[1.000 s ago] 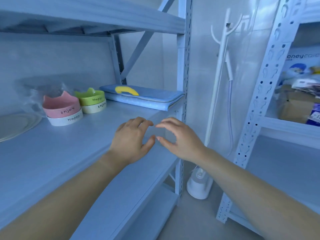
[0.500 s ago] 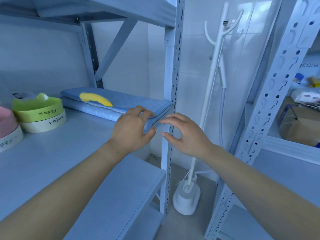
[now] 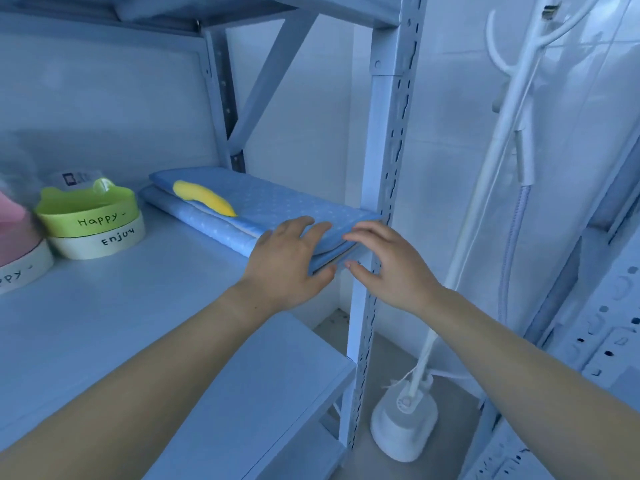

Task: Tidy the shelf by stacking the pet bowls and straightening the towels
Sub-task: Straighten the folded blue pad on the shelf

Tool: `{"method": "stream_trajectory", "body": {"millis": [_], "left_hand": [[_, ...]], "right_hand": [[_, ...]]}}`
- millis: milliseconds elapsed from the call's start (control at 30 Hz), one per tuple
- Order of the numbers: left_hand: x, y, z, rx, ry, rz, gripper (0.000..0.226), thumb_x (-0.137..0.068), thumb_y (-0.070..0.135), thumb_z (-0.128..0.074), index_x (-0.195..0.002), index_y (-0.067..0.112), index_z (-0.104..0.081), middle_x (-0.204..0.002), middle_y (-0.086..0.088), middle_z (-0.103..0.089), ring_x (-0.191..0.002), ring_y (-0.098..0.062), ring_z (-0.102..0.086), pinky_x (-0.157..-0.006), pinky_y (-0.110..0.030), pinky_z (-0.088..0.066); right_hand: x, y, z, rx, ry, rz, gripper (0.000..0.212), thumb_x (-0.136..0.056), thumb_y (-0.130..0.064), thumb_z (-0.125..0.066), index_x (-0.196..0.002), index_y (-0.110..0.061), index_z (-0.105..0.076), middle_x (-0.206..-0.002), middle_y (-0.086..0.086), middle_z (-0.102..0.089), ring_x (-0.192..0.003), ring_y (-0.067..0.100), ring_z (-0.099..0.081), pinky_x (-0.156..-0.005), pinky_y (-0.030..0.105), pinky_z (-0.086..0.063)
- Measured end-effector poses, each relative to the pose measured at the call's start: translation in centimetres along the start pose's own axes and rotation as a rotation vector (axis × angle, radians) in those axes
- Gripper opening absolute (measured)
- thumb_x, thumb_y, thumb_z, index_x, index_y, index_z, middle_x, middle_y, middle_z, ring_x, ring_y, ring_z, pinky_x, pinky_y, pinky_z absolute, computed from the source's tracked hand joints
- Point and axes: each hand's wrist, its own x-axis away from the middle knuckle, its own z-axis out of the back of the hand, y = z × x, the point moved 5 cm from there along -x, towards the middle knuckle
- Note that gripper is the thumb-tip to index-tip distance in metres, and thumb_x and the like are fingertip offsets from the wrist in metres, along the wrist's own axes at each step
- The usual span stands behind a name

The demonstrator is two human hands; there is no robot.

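Hands moved fwd onto towels at shelf front-right corner | L hand: fingers flat atop stack, thumb at edge | R hand: fingers spread, touching corner

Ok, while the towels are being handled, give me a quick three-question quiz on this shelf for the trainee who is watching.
1. True or false: the green bowl sits stacked on a white bowl.
2. Pick one. The fingers of the left hand rest on: A a cardboard box; B the folded towels; C a plate.
3. Fill the gap: the yellow patch lies on the ___ towel of the pile.

Key: 1 true. 2 B. 3 top.
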Motion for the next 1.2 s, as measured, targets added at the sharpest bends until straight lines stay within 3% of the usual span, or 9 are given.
{"method": "stream_trajectory", "body": {"millis": [167, 267, 367, 467, 567, 800, 867, 1033, 1200], "left_hand": [[-0.6, 0.6, -0.7, -0.059, -0.013, 0.151, 0.059, -0.085, 0.045, -0.051, -0.138, 0.024, -0.037, -0.139, 0.0, -0.041, -0.125, -0.022, -0.041, -0.102, -0.039, -0.035], [-1.2, 1.8, -1.4, -0.121, -0.018, 0.239, 0.05, -0.084, 0.043, -0.048, -0.131, 0.027, -0.045, -0.129, 0.004, -0.048, -0.116, -0.021, -0.047, -0.098, -0.038, -0.036], [-1.2, 2.3, -2.0, -0.139, 0.013, 0.323, 0.043, -0.085, 0.038, -0.051, -0.128, 0.032, -0.051, -0.123, 0.004, -0.054, -0.11, -0.02, -0.052, -0.097, -0.037, -0.036], [-0.5, 2.6, -2.5, -0.094, 0.09, 0.42, 0.04, -0.086, 0.031, -0.056, -0.126, 0.034, -0.055, -0.126, 0.001, -0.056, -0.111, -0.021, -0.052, -0.101, -0.038, -0.034], [-0.1, 2.9, -2.8, -0.069, 0.106, 0.49, 0.04, -0.087, 0.029, -0.056, -0.126, 0.034, -0.055, -0.129, 0.001, -0.054, -0.117, -0.019, -0.05, -0.107, -0.041, -0.029], [0.0, 2.8, -2.8, -0.095, 0.149, 0.548, 0.04, -0.082, 0.029, -0.063, -0.122, 0.031, -0.06, -0.122, -0.001, -0.059, -0.111, -0.02, -0.055, -0.101, -0.042, -0.037], [0.2, 2.3, -2.5, -0.099, 0.182, 0.56, 0.04, -0.08, 0.027, -0.066, -0.119, 0.03, -0.062, -0.117, 0.001, -0.061, -0.103, -0.019, -0.055, -0.094, -0.036, -0.04], [0.3, 0.3, -1.8, -0.084, 0.198, 0.564, 0.038, -0.075, 0.023, -0.067, -0.112, 0.028, -0.064, -0.106, 0.008, -0.062, -0.091, -0.013, -0.056, -0.078, -0.019, -0.032], [0.4, -1.7, -1.6, -0.053, 0.191, 0.57, 0.038, -0.073, 0.021, -0.069, -0.111, 0.027, -0.065, -0.107, 0.007, -0.062, -0.095, -0.013, -0.057, -0.082, -0.019, -0.034]], "right_hand": [[-1.4, 3.0, -1.7, -0.096, -0.085, 0.084, 0.04, -0.086, -0.032, -0.064, -0.123, -0.021, -0.056, -0.137, -0.003, -0.044, -0.122, 0.011, -0.044, -0.094, 0.021, -0.035], [-2.3, 4.2, -1.9, -0.13, -0.139, 0.179, 0.042, -0.085, -0.033, -0.064, -0.125, -0.024, -0.055, -0.138, -0.005, -0.042, -0.124, 0.008, -0.04, -0.092, 0.022, -0.038], [-3.3, 5.2, -2.2, -0.14, -0.169, 0.27, 0.041, -0.085, -0.03, -0.065, -0.124, -0.024, -0.056, -0.138, -0.001, -0.043, -0.126, 0.015, -0.041, -0.097, 0.028, -0.036], [-4.0, 5.8, -2.4, -0.163, -0.143, 0.316, 0.036, -0.085, -0.024, -0.066, -0.12, -0.021, -0.062, -0.133, 0.009, -0.049, -0.122, 0.027, -0.046, -0.101, 0.042, -0.036], [-4.4, 6.0, -3.0, -0.16, -0.153, 0.352, 0.034, -0.085, -0.026, -0.066, -0.118, -0.022, -0.064, -0.129, 0.01, -0.053, -0.119, 0.029, -0.05, -0.097, 0.054, -0.034], [-5.4, 6.0, -4.1, -0.245, -0.161, 0.419, 0.032, -0.083, -0.022, -0.068, -0.115, -0.02, -0.067, -0.12, 0.01, -0.061, -0.113, 0.029, -0.056, -0.093, 0.055, -0.036], [-5.8, 5.5, -4.5, -0.258, -0.184, 0.421, 0.031, -0.085, -0.024, -0.066, -0.116, -0.021, -0.066, -0.122, 0.009, -0.06, -0.115, 0.028, -0.054, -0.095, 0.055, -0.034], [-6.7, 4.0, -5.9, -0.22, -0.217, 0.403, 0.033, -0.089, -0.031, -0.06, -0.122, -0.028, -0.06, -0.128, 0.005, -0.056, -0.121, 0.023, -0.047, -0.103, 0.052, -0.028], [-7.9, 2.9, -7.2, -0.198, -0.242, 0.398, 0.034, -0.089, -0.033, -0.059, -0.123, -0.029, -0.059, -0.128, 0.002, -0.056, -0.121, 0.021, -0.046, -0.102, 0.051, -0.029]]}}
